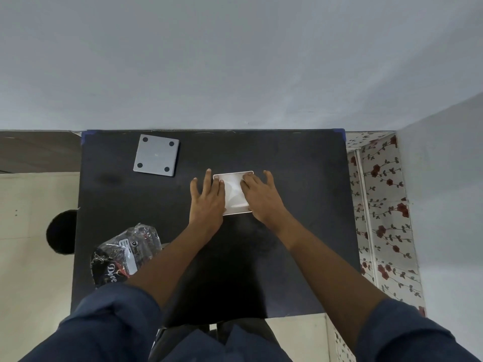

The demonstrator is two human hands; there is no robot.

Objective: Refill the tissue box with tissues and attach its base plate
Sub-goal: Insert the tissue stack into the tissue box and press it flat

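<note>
A white tissue box [233, 191] stands on the black table [300, 192], open side up, with white tissues showing inside. My left hand [207, 198] lies flat over its left edge, fingers spread, fingertips pressing on the tissues. Over the box's right side my right hand [261, 195] rests flat too, fingers pressing down on the tissues. A grey square base plate [156, 158] with black round pads at its corners lies apart at the table's far left. A crumpled clear tissue wrapper [125, 253] with dark print sits near the table's left front edge.
A grey wall runs along the table's far edge. To the right stands a surface with a red flower pattern [381, 218]. A round black object [61, 232] sits on the pale floor to the left of the table.
</note>
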